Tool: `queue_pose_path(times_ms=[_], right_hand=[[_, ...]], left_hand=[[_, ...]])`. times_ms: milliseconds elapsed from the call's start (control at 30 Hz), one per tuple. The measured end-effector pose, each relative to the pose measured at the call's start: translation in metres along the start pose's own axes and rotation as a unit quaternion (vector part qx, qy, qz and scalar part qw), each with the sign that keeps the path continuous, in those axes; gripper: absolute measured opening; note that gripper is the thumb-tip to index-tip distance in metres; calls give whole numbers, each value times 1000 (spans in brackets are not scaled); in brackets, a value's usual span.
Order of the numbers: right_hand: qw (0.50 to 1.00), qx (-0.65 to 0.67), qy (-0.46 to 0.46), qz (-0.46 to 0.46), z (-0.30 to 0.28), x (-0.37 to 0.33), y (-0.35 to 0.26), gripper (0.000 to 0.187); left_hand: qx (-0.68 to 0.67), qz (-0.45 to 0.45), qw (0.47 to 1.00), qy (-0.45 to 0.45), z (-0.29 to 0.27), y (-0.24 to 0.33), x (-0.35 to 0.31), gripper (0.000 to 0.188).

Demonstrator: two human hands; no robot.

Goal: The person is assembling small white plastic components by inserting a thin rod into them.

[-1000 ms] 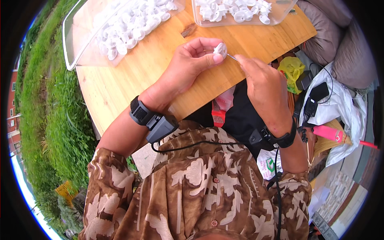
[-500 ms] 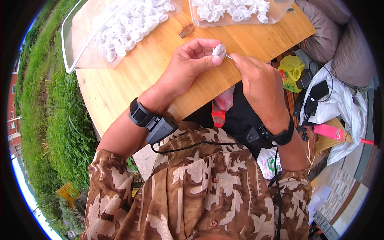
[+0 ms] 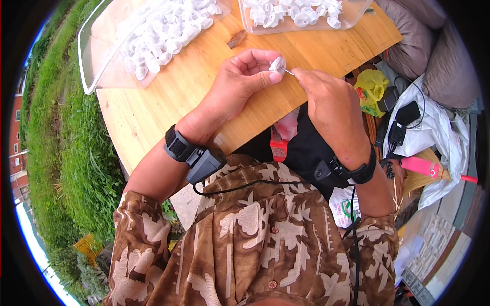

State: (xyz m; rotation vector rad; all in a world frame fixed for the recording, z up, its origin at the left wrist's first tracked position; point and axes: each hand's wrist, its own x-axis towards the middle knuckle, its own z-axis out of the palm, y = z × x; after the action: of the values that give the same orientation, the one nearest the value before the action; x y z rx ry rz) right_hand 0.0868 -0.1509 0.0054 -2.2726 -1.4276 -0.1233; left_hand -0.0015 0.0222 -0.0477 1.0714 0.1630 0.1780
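Small round white plastic disc [image 3: 277,64]: pale, uneven-faced, tilted, held above the yellow-brown wooden tabletop [image 3: 173,102].
Left hand [image 3: 240,77]: thumb and fingers pinching the disc.
Right hand [image 3: 333,104]: fingers closed on a thin silvery metal tool [image 3: 289,72] pointing at the disc.
Hidden: tool's grip end.
Cut off: two clear plastic bins [image 3: 352,21], above.
Hard to tell: whether the tip enters the disc.

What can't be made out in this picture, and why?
From the head view:
Thin metal tool: rear end hidden inside the right hand.
White piece: partly covered by the left hand; fine details too small.
Left bin and right bin: far ends cut off by the top edge.
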Motion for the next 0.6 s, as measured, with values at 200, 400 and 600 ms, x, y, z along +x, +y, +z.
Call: queue_pose_path(times_ms=[200, 400, 600], right_hand=[[999, -32, -29, -9, -7, 6, -7, 16], [998, -39, -43, -29, -10, 8, -5, 16], [996, 90, -26, -2, -26, 14, 10, 32]], left_hand=[[18, 4, 1000, 3, 2, -2, 0, 28], [-3, -9, 1000, -8, -2, -4, 0, 28], [-79, -47, 996, -9, -4, 6, 3, 31]])
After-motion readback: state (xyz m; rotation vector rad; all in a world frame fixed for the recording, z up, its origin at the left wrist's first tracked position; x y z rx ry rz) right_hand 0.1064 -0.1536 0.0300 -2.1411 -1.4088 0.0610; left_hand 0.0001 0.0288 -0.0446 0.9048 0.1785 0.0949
